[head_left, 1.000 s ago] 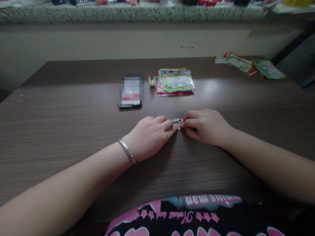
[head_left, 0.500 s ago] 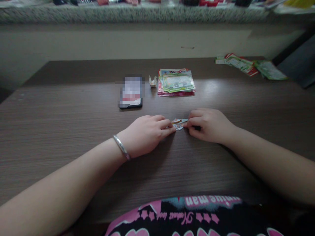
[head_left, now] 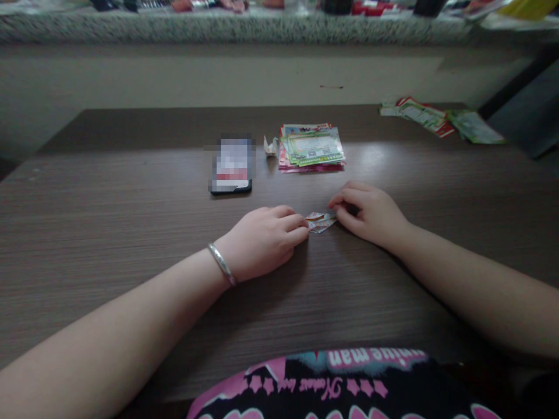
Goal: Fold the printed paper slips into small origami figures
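A: Where was the folded paper (head_left: 321,222)?
B: On the table (head_left: 131,203), between both hands.
A: Left hand (head_left: 268,241)?
B: Fingers together, bent down, tips on the paper's left end. Couldn't tell if it pinched or only pressed.
A: Right hand (head_left: 371,212)?
B: Loosely curled, thumb and finger tips close together, just beside the paper's right end. Couldn't tell if it touched or had hold.
A: Around them?
B: Phone (head_left: 233,166) past the left hand, screen blurred. Right of that, a small paper figure (head_left: 270,149) beside a stack (head_left: 314,145). Loose packets (head_left: 423,117) at the far right.
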A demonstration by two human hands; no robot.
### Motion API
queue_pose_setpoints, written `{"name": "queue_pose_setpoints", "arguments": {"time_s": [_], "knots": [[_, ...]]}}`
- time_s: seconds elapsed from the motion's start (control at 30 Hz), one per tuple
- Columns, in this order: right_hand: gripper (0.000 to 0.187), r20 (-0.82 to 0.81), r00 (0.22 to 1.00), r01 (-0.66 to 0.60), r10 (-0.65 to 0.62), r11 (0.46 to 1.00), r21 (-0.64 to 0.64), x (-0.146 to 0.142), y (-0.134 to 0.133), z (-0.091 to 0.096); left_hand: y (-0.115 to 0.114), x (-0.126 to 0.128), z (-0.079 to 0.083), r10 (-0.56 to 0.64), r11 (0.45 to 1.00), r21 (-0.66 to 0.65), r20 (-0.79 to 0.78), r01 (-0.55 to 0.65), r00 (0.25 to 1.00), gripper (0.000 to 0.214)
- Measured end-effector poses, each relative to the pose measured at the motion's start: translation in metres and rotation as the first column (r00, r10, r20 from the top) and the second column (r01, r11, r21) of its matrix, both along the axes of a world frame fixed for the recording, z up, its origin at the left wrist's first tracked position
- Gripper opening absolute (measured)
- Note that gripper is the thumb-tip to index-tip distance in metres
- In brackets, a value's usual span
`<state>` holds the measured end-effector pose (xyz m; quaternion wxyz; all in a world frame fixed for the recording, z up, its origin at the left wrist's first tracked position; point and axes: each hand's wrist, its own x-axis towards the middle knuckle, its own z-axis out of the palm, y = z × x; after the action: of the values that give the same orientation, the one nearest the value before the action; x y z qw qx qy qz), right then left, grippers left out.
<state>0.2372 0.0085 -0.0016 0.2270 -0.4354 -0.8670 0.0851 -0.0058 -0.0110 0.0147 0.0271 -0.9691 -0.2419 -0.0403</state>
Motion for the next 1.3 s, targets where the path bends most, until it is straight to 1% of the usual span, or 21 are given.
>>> {"name": "queue_pose_setpoints", "arguments": {"time_s": [0.07,0.13,0.2,0.3,0.37,0.4,0.47,0.63,0.77,0.87,0.9,1.03,1.17,1.3], "knots": [[0.02,0.03,0.998,-0.054,0.054,0.999,-0.009,-0.002,0.001,0.0,0.0,0.0,-0.002,0.011,1.0,0.018,0.018,-0.012,1.0,0.022],[0.026,0.062,0.992,-0.105,0.106,0.994,-0.021,-0.003,0.001,0.0,-0.001,0.0,-0.004,0.03,0.999,0.034,0.046,-0.032,0.998,0.023],[0.029,0.078,0.988,-0.128,0.13,0.991,-0.033,-0.005,-0.001,0.0,-0.001,0.001,-0.006,0.059,0.997,0.037,0.082,-0.062,0.995,0.023],[0.029,0.074,0.987,-0.138,0.14,0.99,-0.038,-0.008,-0.003,-0.001,0.0,0.003,-0.009,0.148,0.989,0.0,0.165,-0.15,0.975,0.024],[0.028,0.055,0.988,-0.14,0.142,0.989,-0.043,-0.01,-0.004,-0.001,0.0,0.003,-0.01,0.229,0.973,-0.036,0.223,-0.227,0.947,0.03],[0.027,0.043,0.989,-0.139,0.141,0.989,-0.049,-0.012,-0.005,-0.001,0.001,0.003,-0.011,0.256,0.967,-0.054,0.238,-0.25,0.937,0.035],[0.025,0.021,0.992,-0.123,0.125,0.99,-0.068,-0.014,-0.006,-0.001,0.002,0.003,-0.011,0.272,0.962,-0.079,0.239,-0.26,0.932,0.04],[0.019,-0.018,0.995,-0.101,0.1,0.988,-0.115,-0.019,-0.009,-0.001,0.007,0.002,-0.012,0.252,0.965,-0.133,0.246,-0.224,0.936,0.024],[0.022,-0.063,0.992,-0.117,0.109,0.984,-0.135,-0.019,-0.012,0.0,0.008,0.002,-0.013,0.24,0.968,-0.146,0.269,-0.206,0.933,0.015],[0.029,-0.078,0.989,-0.136,0.127,0.983,-0.12,-0.018,-0.014,0.002,0.009,0.001,-0.013,0.221,0.973,-0.128,0.281,-0.192,0.934,0.013],[0.029,-0.082,0.986,-0.151,0.143,0.982,-0.113,-0.018,-0.015,0.003,0.009,0.001,-0.012,0.211,0.976,-0.119,0.283,-0.184,0.935,0.013],[0.017,-0.069,0.98,-0.192,0.186,0.978,-0.083,-0.018,-0.015,0.004,0.009,0.001,-0.012,0.173,0.985,-0.062,0.29,-0.161,0.941,0.013],[0.01,-0.077,0.984,-0.165,0.162,0.986,-0.034,-0.017,-0.014,0.001,0.009,0.001,-0.013,0.151,0.988,-0.006,0.31,-0.157,0.939,0.013],[0.008,-0.123,0.981,-0.159,0.153,0.986,-0.047,-0.015,-0.013,-0.002,0.008,0.001,-0.014,0.131,0.989,0.021,0.319,-0.145,0.939,0.012]]}}
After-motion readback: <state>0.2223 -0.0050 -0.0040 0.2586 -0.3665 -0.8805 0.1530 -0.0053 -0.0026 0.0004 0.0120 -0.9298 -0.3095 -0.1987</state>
